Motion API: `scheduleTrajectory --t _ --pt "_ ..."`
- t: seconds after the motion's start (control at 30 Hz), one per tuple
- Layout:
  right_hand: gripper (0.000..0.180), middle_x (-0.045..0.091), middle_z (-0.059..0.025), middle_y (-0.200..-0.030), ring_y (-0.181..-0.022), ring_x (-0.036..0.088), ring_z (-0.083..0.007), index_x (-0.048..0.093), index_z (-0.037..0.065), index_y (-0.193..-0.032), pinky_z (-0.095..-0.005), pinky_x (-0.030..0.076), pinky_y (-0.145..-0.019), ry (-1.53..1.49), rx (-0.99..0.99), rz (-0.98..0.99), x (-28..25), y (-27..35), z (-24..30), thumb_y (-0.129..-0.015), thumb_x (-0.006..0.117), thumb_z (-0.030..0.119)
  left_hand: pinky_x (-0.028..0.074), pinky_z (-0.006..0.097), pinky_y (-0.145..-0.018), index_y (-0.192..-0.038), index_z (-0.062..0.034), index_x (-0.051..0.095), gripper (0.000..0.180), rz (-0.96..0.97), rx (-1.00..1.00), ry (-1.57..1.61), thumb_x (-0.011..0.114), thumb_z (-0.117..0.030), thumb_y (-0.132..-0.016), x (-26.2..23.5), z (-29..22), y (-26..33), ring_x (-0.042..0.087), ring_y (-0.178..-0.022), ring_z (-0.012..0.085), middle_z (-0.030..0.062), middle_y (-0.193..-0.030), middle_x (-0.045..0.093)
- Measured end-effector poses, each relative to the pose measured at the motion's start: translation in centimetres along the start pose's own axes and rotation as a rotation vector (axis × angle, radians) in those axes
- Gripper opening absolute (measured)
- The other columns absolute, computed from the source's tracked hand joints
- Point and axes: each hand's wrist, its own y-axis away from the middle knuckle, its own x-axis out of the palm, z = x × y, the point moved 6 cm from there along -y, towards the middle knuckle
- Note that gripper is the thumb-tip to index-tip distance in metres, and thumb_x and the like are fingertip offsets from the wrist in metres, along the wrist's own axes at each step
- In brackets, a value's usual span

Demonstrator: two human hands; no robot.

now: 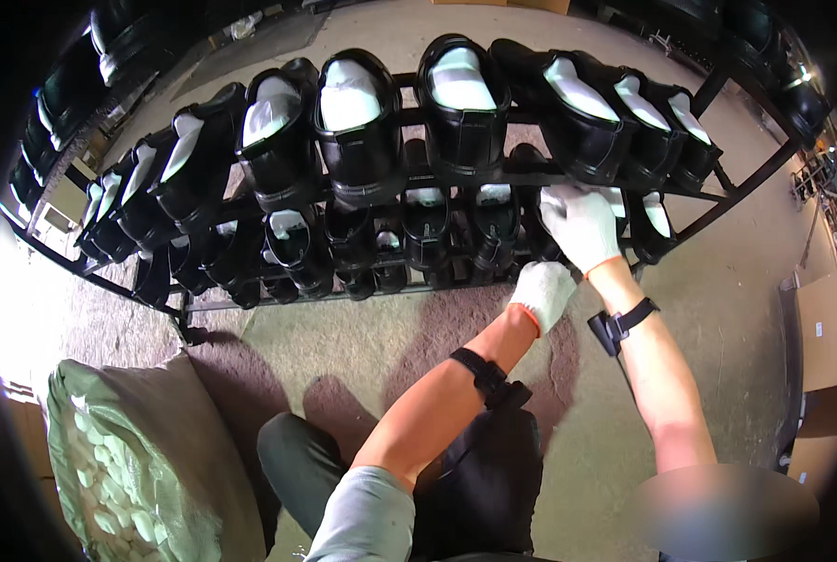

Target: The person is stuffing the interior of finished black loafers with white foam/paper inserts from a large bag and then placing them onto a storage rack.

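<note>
Both my hands wear white gloves with orange cuffs and work at the right part of the lower tier of a black shoe rack [751, 192]. My right hand [579, 227] is curled over the opening of a black shoe in that tier, its fingertips hidden. My left hand [545, 288] is closed just below, near the shoe's heel end; whatever its bent fingers hold is hidden. Beside my right hand stands another black shoe [654, 239] with white stuffing. Above my hands, a large black shoe [582, 140] with white stuffing rests on the upper tier.
Black shoes with white stuffing [351, 94] line the upper tier; several more fill lower rows. Left of my legs stands a large greenish sack [170, 412] of white pieces [114, 478]. Cardboard boxes [823, 328] stand at right. Another shoe rack [39, 173] is at far left.
</note>
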Motion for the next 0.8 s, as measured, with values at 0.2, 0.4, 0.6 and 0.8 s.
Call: scheduleTrajectory --t 0.2,0.4,0.6,0.8 --pt "0.029 0.081 -0.0193 -0.108 -0.1 0.077 -0.045 0.08 0.01 -0.107 -0.0513 0.063 -0.089 0.026 0.033 0.424 4.5 -1.0 -1.8 -0.104 0.064 0.035 0.057 0.037 -0.092 -0.123 -0.0152 0.074 0.037 -0.522 0.121 0.117 0.068 -0.008 -0.088 4.8 1.0 1.9 0.072 -0.121 0.0216 -0.001 -0.142 0.072" --pt "0.031 0.082 -0.0167 -0.113 -0.093 0.079 -0.0391 0.076 0.011 -0.125 -0.0521 0.062 -0.084 0.225 -0.044 0.354 8.8 0.1 -1.6 -0.11 0.057 0.03 0.058 0.042 -0.086 -0.122 -0.0078 0.068 0.034 -0.141 -0.131 1.436 0.074 -0.004 -0.089 6.6 2.6 5.6 0.073 -0.107 0.0212 0.0094 -0.113 0.073" --pt "0.019 0.08 -0.015 -0.123 -0.112 0.074 -0.037 0.083 0.007 -0.114 -0.0466 0.06 -0.101 0.318 -0.388 0.196 4.7 3.7 -9.6 -0.098 0.073 0.011 0.058 0.049 -0.09 -0.127 -0.0017 0.067 0.035 -0.035 -0.257 1.079 0.067 -0.004 -0.091 -13.6 -1.8 26.0 0.073 -0.105 0.0427 0.0253 -0.119 0.073" --pt "0.026 0.078 -0.0228 -0.12 -0.113 0.074 -0.0423 0.078 0.002 -0.118 -0.0502 0.059 -0.098 0.241 -0.212 0.15 9.2 3.3 -12.5 -0.106 0.071 0.023 0.062 0.043 -0.098 -0.142 -0.0037 0.069 0.046 -0.58 -0.776 0.254 0.066 -0.006 -0.096 -35.5 1.4 61.3 0.076 -0.113 0.0366 0.0216 -0.126 0.076"
